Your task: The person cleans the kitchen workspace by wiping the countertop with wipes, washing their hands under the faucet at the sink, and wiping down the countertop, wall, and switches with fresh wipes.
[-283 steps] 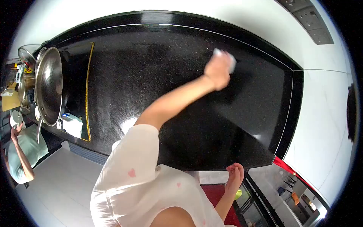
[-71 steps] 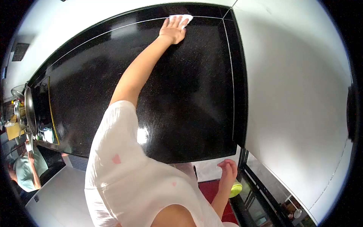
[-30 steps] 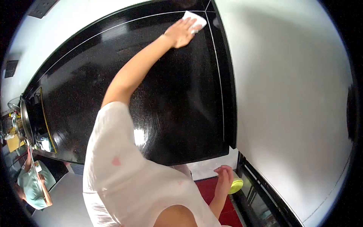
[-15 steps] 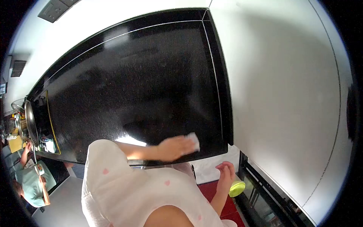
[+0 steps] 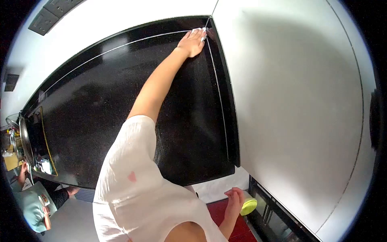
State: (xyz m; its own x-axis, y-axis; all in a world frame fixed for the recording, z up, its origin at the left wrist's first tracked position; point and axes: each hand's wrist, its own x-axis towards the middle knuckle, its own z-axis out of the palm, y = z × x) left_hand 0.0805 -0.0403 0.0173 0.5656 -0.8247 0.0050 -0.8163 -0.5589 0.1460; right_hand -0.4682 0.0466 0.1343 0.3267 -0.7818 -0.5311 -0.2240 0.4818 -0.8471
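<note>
At the far right corner of the glossy black countertop (image 5: 113, 101), my left hand (image 5: 192, 43) lies palm down on a small white cloth (image 5: 204, 30). White bits of it show past my fingertips; most is hidden under the hand. My left arm stretches over the counter. My right hand (image 5: 234, 201) hangs low beside my body, below the counter's front edge, with loosely bent fingers and nothing visible in it. Just behind it is a round yellow-green object (image 5: 249, 206), partly covered by the hand.
White wall panels (image 5: 298, 101) rise behind and to the right. Dark sockets (image 5: 43, 21) are on the back wall. A pan (image 5: 26, 139) stands at the left end, by a yellow-edged dark panel (image 5: 47, 141). Another person (image 5: 34, 205) is at the lower left.
My left hand has swept the white cloth from the counter's front right edge up to the far corner, the arm straightening. My right hand stays low. The other person has shifted slightly.
</note>
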